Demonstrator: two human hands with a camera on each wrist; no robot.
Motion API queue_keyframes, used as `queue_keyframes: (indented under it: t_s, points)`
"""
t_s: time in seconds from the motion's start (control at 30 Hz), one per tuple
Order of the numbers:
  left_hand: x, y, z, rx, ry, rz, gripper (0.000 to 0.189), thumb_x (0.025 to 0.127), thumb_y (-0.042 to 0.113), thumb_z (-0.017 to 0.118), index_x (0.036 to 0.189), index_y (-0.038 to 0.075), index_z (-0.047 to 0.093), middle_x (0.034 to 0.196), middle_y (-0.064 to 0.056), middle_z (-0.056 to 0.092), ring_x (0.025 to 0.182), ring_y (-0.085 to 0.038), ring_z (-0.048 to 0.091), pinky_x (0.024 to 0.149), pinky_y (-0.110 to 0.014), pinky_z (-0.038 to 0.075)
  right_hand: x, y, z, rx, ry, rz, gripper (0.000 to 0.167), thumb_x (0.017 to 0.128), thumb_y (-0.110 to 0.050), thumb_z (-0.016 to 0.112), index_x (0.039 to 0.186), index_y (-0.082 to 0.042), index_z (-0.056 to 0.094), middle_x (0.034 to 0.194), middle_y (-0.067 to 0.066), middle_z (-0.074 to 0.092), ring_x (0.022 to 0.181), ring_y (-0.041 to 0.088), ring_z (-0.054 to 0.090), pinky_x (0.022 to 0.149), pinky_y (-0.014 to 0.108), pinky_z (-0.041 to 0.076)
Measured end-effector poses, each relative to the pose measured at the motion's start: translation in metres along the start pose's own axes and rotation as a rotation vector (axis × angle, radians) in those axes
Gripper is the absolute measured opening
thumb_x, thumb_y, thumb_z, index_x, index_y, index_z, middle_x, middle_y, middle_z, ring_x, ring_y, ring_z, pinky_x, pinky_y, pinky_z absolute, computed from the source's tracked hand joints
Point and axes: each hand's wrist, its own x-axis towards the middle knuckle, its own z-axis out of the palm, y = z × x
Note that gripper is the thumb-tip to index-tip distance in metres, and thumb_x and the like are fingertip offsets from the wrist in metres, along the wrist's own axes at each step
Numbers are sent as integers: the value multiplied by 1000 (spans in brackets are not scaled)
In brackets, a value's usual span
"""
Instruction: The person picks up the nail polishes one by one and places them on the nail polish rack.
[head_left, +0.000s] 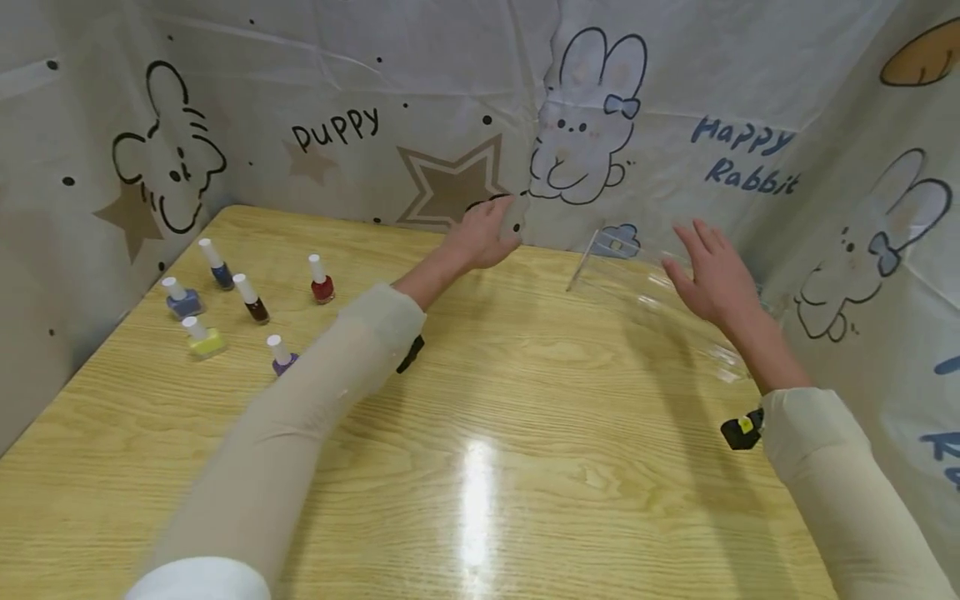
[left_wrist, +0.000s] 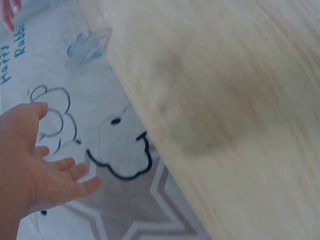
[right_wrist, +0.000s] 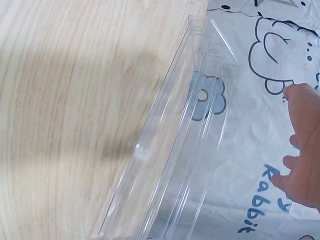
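Note:
My left hand [head_left: 483, 235] reaches out over the far edge of the table, fingers loosely extended and holding nothing. In the left wrist view that hand [left_wrist: 45, 170] shows spread, relaxed fingers in front of the printed cloth. At the right, my right hand [head_left: 712, 275] hovers near a clear plastic tiered rack [head_left: 645, 304], its fingers spread and its palm free. The right wrist view shows the rack [right_wrist: 165, 135] standing along the table edge, apart from the right hand [right_wrist: 302, 150].
Several white-capped nail polish bottles stand at the left: dark blue [head_left: 222, 275], grey-blue [head_left: 184, 303], yellow [head_left: 206, 342], dark brown [head_left: 257, 310], red [head_left: 322, 288] and purple [head_left: 282, 363], partly behind the left sleeve. Printed cloth [head_left: 450, 83] hangs around the wooden table [head_left: 525, 383].

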Motion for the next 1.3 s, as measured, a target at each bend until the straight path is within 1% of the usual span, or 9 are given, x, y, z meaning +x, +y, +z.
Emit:
queue_keyframes:
  t_s: [0.1,0.23,0.47,0.6,0.7,0.93,1.1,1.23,1.3]
  points:
    - [4,5,15,-29,-22,52,71,106,36,47,161,14,9,163,-14,20,147,-30,23,114,-49,28,-8,6,0,24,12,2,63,108,-35,41,158,-2,20,162,26,11,147,46,9,117,58,8]
    - [10,14,33,-25,-58,93,71,106,35,47,161,14,8,162,-15,20,147,-30,25,114,-47,30,-19,13,2,36,19,2,62,108,-31,41,158,-1,20,162,26,11,147,45,11,117,58,9]
    - [19,34,49,-75,-114,171,67,108,30,43,161,13,5,165,-12,13,148,-29,22,117,-43,24,-37,21,8,41,37,13,59,108,-27,42,157,1,22,161,28,14,144,49,16,115,61,14]
    - [23,39,61,-110,-153,213,67,109,26,41,161,14,1,166,-12,7,149,-29,18,118,-40,20,-46,25,11,64,35,52,58,109,-26,40,158,-1,20,161,27,13,144,49,16,114,63,14]
    - [27,43,70,-114,-170,236,67,109,23,40,161,14,-2,166,-13,4,150,-29,15,118,-39,19,-54,30,13,88,63,48,55,108,-20,41,156,0,23,159,30,16,143,50,18,113,64,16]
    - [33,51,84,-80,-175,252,67,110,23,38,161,15,-5,166,-12,-1,147,-31,23,117,-41,25,-73,47,20,94,118,78,53,108,-17,39,153,6,26,157,33,20,140,53,22,112,65,18]
    - [37,53,93,-52,-188,253,66,110,22,36,160,13,-6,166,-12,-3,148,-29,21,115,-40,27,-87,60,27,71,163,76,52,105,-12,43,151,8,30,153,37,25,138,55,26,112,63,21]
    - [40,55,98,-55,-204,251,66,111,25,34,160,16,-9,166,-10,-5,149,-29,18,116,-42,26,-99,70,30,60,167,97,54,104,-10,44,152,8,28,154,36,23,139,54,25,113,62,19]
    - [42,57,100,-58,-201,258,65,111,24,34,161,17,-7,166,-11,-5,147,-30,24,113,-43,31,-104,74,31,59,169,106,54,104,-9,44,151,10,28,154,36,22,139,53,25,114,61,18]
